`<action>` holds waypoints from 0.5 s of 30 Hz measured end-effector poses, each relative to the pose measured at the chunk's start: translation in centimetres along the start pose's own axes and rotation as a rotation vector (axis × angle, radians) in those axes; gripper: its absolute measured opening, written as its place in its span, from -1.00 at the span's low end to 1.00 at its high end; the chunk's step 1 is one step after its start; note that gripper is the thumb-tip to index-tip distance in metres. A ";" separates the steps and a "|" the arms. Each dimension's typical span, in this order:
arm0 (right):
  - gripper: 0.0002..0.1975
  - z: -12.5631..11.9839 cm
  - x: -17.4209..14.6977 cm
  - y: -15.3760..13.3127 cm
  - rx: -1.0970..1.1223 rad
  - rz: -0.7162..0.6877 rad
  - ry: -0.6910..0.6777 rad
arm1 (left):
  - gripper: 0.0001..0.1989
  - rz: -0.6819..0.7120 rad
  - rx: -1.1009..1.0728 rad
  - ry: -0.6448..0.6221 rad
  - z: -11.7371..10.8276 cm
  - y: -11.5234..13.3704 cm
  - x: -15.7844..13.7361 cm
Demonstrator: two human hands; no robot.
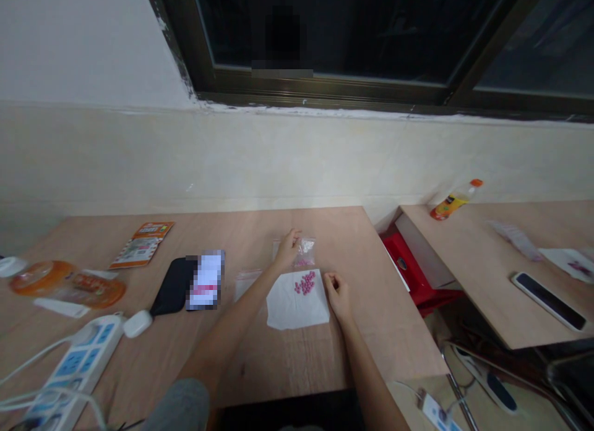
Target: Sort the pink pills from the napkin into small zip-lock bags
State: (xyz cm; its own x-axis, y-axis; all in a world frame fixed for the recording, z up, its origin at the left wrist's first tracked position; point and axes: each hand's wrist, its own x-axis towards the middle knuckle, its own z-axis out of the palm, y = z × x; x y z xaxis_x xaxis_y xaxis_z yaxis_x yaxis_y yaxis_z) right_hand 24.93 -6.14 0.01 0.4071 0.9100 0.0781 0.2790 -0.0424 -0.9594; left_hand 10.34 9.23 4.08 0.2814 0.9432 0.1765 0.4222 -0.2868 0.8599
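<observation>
two piles of little pink beads right now, as far as i can see. call the white paper (297, 313) the clock's centre: the bigger bunch of pink beads (305, 283) lies loose on it, toward 1 o'clock. at 12, just past the paper's far edge, there's a clear bag (307, 250) lying on the wooden table (385, 320), with what looks like a few more pink beads near its bottom.

left hand (288, 248) is over that bag at 12 with its fingers bent; can't tell if it's pinching the plastic. right hand (338, 295) rests at 3, just beside the paper, fingers curled in, and i can't tell if anything's between the tips.

progress-wise, i'd call it partway: some in the bag, most on the paper, none of it finished off. can't say which way they're going though. another clear bag (245, 285) is at 9, partly behind the left forearm, and a lit phone (205, 281) sits farther out that way.
</observation>
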 end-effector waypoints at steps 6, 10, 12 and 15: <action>-0.55 0.0 0.0 -0.2 -0.002 0.003 -0.006 | -0.72 0.050 0.156 0.016 0.2 -0.3 0.4; -0.55 0.0 0.0 -0.2 -0.020 0.014 -0.010 | -0.75 0.068 0.256 0.021 -0.6 -0.2 0.2; -0.55 0.0 0.0 -0.1 -0.021 0.015 -0.003 | -0.74 0.071 0.291 0.029 -1.5 -0.2 -0.5; -0.54 0.1 0.0 0.1 -0.010 0.007 0.004 | -0.69 0.043 0.375 0.120 -3.7 -0.3 -2.7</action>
State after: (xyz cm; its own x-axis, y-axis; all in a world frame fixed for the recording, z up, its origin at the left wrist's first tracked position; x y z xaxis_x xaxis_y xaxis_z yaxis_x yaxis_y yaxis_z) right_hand 24.90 -6.07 -0.06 0.4126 0.9080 0.0727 0.2848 -0.0528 -0.9571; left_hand 6.25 7.35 5.12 0.2123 0.9355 0.2825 0.7041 -0.3469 0.6196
